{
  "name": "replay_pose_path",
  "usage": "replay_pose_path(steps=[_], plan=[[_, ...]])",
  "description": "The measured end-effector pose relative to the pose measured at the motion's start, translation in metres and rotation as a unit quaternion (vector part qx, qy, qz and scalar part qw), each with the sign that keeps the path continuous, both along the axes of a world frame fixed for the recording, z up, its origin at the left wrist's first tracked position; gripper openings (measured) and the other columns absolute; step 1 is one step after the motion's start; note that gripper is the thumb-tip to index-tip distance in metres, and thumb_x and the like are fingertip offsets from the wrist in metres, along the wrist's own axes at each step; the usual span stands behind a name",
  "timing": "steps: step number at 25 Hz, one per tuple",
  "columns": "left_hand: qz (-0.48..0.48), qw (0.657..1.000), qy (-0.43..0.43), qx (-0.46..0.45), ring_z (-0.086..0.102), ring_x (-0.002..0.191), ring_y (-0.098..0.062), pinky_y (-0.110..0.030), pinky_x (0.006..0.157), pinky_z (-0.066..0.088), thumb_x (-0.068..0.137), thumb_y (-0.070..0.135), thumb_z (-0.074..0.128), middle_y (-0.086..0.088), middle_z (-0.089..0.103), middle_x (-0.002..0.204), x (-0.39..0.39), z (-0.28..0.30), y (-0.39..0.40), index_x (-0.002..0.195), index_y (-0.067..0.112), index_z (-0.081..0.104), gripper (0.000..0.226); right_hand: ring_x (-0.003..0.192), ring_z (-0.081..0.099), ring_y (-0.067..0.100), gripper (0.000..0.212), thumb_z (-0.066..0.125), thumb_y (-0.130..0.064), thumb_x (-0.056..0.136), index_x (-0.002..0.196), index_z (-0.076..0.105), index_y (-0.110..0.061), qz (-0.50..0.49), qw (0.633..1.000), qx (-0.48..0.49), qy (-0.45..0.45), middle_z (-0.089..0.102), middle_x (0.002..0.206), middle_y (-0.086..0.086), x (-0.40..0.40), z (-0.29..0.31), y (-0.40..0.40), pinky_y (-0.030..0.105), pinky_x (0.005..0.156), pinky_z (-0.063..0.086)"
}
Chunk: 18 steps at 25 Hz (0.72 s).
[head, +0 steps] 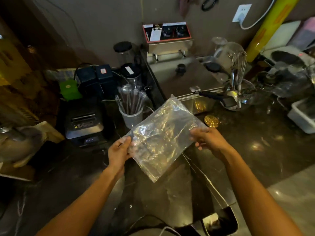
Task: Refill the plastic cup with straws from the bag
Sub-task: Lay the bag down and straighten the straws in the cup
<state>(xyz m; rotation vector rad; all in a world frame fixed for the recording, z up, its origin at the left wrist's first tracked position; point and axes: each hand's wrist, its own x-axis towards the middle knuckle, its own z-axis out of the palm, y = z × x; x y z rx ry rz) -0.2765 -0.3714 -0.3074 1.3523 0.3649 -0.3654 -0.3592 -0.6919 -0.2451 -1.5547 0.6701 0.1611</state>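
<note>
Looks nearly done. Plastic cup (132,116) standing on the dark counter (255,142), beside the receipt printer (84,123), already packed w/ wrapped straws (130,99) leaning out at the top. Bag (163,137) held flat in the air between both hands, just in front of the cup, not touching it. Seems empty & slack; no straws visible inside, though glare hides some parts. Left hand (119,150) pinching the left edge, fingers closed on the plastic. Right hand (208,138) gripping the right edge, fingers curled around it. Probably left to do: put away or discard the bag.
</note>
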Motion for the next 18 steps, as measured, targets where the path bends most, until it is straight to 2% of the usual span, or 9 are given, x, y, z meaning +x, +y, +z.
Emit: replay_pose_path(steps=[3,6,8,12,15,18], plan=[[-0.046,0.998,0.017,0.039,0.076,0.074,-0.021,-0.032,0.065,0.064,0.094,0.019,0.072,-0.012,0.077,0.086,-0.014,-0.010,-0.019,0.096,0.004,0.073,0.015,0.057,0.063,0.013,0.027,0.074,-0.018,0.094,0.114,0.073,0.000,-0.057,0.997,0.031,0.028,0.073,0.091,0.016,-0.023,-0.028,-0.026,0.024,0.048,0.051],[-0.127,0.983,0.033,0.129,0.063,0.062,-0.014,-0.025,0.057,0.056,0.091,0.022,0.076,-0.006,0.068,0.070,-0.018,-0.017,-0.045,0.084,0.012,0.075,0.012,0.055,0.060,0.014,0.033,0.074,-0.017,0.094,0.113,0.071,0.009,-0.126,0.991,0.029,0.042,0.070,0.077,0.011,-0.043,-0.047,-0.052,0.024,0.047,0.050],[-0.190,0.969,0.018,0.157,0.059,0.061,-0.011,-0.022,0.054,0.055,0.092,0.026,0.075,-0.004,0.065,0.069,-0.017,-0.021,-0.061,0.086,0.015,0.077,0.012,0.056,0.060,0.016,0.031,0.070,-0.014,0.097,0.113,0.068,0.012,-0.168,0.984,0.029,0.056,0.068,0.074,0.011,-0.053,-0.056,-0.063,0.025,0.048,0.052],[-0.242,0.962,0.043,0.122,0.064,0.070,-0.015,-0.022,0.059,0.060,0.095,0.022,0.072,-0.009,0.067,0.080,-0.008,-0.019,-0.115,0.096,0.015,0.075,0.008,0.061,0.062,0.021,0.025,0.066,-0.011,0.099,0.113,0.068,0.009,-0.249,0.964,0.039,0.086,0.066,0.080,0.018,-0.076,-0.070,-0.093,0.023,0.046,0.056],[-0.244,0.964,0.065,0.088,0.068,0.082,-0.017,-0.021,0.065,0.062,0.096,0.017,0.070,-0.010,0.071,0.093,0.003,-0.017,-0.145,0.115,0.011,0.071,0.020,0.065,0.064,0.024,0.022,0.059,-0.004,0.101,0.117,0.067,0.010,-0.305,0.946,0.050,0.099,0.067,0.092,0.024,-0.088,-0.079,-0.110,0.023,0.046,0.059],[-0.236,0.965,0.058,0.102,0.069,0.087,-0.018,-0.025,0.074,0.061,0.099,0.016,0.066,-0.006,0.072,0.096,0.009,-0.017,-0.152,0.122,0.012,0.068,0.024,0.069,0.066,0.023,0.021,0.059,-0.005,0.102,0.116,0.068,0.008,-0.302,0.945,0.025,0.125,0.070,0.099,0.023,-0.091,-0.079,-0.110,0.025,0.047,0.060]])
